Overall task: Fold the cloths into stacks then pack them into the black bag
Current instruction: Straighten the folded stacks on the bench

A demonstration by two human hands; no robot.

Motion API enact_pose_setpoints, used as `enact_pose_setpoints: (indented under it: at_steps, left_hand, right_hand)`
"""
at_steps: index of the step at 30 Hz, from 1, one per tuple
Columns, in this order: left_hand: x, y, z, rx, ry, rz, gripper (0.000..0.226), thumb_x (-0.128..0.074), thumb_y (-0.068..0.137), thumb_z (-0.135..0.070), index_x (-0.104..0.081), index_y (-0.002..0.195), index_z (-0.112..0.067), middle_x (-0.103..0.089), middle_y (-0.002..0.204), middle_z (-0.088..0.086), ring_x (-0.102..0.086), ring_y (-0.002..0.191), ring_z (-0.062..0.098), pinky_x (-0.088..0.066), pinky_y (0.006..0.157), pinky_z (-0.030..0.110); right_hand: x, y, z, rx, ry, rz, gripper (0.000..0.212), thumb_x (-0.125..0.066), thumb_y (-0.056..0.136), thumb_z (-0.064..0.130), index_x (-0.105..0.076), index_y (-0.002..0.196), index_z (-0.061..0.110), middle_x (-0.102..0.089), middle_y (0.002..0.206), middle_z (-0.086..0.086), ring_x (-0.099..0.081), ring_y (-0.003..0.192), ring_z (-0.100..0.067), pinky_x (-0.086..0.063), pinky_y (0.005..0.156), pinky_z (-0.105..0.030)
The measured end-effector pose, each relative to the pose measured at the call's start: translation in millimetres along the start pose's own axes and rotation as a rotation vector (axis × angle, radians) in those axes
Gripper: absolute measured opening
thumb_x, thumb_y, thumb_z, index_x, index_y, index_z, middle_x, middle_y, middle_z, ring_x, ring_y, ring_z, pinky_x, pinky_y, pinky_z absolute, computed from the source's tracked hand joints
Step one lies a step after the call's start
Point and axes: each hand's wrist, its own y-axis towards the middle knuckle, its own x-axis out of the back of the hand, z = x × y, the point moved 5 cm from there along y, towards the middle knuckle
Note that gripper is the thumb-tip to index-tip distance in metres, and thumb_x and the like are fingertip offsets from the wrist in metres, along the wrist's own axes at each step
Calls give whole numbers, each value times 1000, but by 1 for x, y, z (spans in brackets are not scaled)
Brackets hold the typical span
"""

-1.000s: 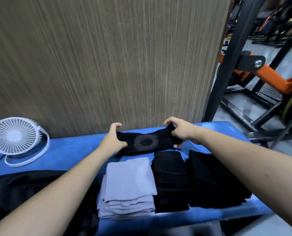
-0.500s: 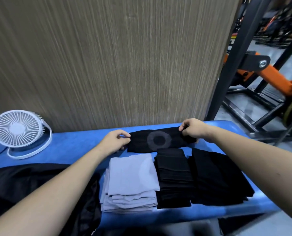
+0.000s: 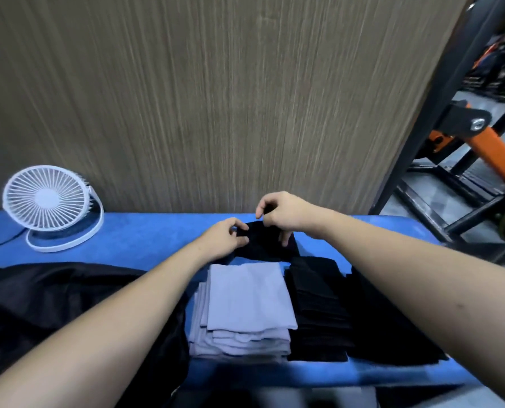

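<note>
Cloth (image 3: 264, 241) | black, far of the grey stack (image 3: 246, 304) on the blue table (image 3: 145, 240) | left hand (image 3: 223, 238) pinches its left edge, right hand (image 3: 286, 214) its top | soft, light, limp: likely best held by corners.

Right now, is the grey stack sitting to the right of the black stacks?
No, the grey stack lies left of both black stacks, nearer the black bag.

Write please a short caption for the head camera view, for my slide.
Both hands, left hand and right hand, fold a black cloth behind grey stack and black stack.
</note>
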Motion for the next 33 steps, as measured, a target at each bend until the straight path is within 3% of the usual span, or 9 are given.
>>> enact_pose_setpoints:
  at_steps: [2, 5, 9, 12, 14, 21, 27, 29, 33]
  left_hand:
    - [5, -1, 2, 67, -114, 15, 12, -53, 100, -22, -59, 110, -18, -53, 79, 5, -43, 51, 12, -36, 51, 25]
    - [9, -2, 3, 104, -220, 54, 35, -39, 105, -39, -58, 102, -9, -55, 80, 13, -51, 63, 22, -44, 57, 28]
    - [4, 5, 8, 122, -144, 3, 28, -71, 88, -34, -52, 91, -13, -53, 72, 8, -50, 60, 22, -42, 54, 29]
    - [1, 6, 5, 139, -25, -92, 29, -74, 83, -23, -46, 85, -19, -53, 67, -1, -49, 51, 19, -42, 51, 27]
    - [1, 6, 2, 134, 12, -129, 26, -72, 83, -25, -46, 85, -21, -56, 71, -3, -51, 59, 19, -45, 57, 29]
    - [6, 8, -2, 260, -219, -97, 63, -79, 80, -27, -45, 131, -12, -58, 118, 6, -55, 99, 22, -45, 81, 33]
    - [10, 1, -17, 209, -452, 19, 7, -69, 90, -17, -65, 85, -17, -69, 70, -3, -57, 56, 10, -37, 52, 24]
    - [16, -3, -33, 136, -592, 21, 7, -64, 94, -14, -65, 88, -16, -72, 67, -6, -63, 56, 6, -44, 59, 22]
    - [23, -18, -75, 24, -653, 69, 30, -63, 94, -17, -63, 121, -3, -72, 103, 11, -67, 87, 20, -48, 68, 32]
  right_hand:
    - [-24, 8, 3, -17, -13, 98, 27, -50, 88, -2, -58, 112, 8, -57, 78, -10, -61, 55, -30, -58, 52, -39]
    - [-45, 13, 0, -32, 37, 210, 40, -51, 93, 1, -44, 129, 16, -62, 87, -15, -68, 72, -33, -58, 67, -42]
    - [-22, 16, -11, -72, 254, 89, 43, -47, 93, -3, -35, 132, 11, -67, 101, -25, -68, 75, -36, -57, 63, -40]
    - [15, 17, -33, -110, -66, -132, 38, -52, 89, 4, -42, 125, 9, -64, 82, -15, -64, 68, -30, -52, 51, -35]
    - [21, 11, -50, -194, -226, -93, 43, -64, 87, 13, -42, 124, 10, -61, 77, -12, -61, 69, -27, -51, 54, -36]
    - [-4, 14, -58, -178, 152, -75, 65, -72, 82, 2, -39, 136, 16, -60, 87, -11, -55, 71, -20, -47, 61, -32]
    - [11, 9, -32, 26, 471, -132, 53, -54, 78, -16, -51, 118, 20, -48, 74, -11, -46, 67, -23, -35, 56, -33]
    - [26, -1, -24, 100, 537, -155, 51, -54, 77, -16, -52, 112, 21, -46, 77, -13, -45, 69, -24, -35, 57, -33]
    - [64, -38, -14, 123, 505, -250, 49, -54, 81, -17, -52, 112, 20, -47, 70, -7, -47, 57, -16, -39, 51, -27]
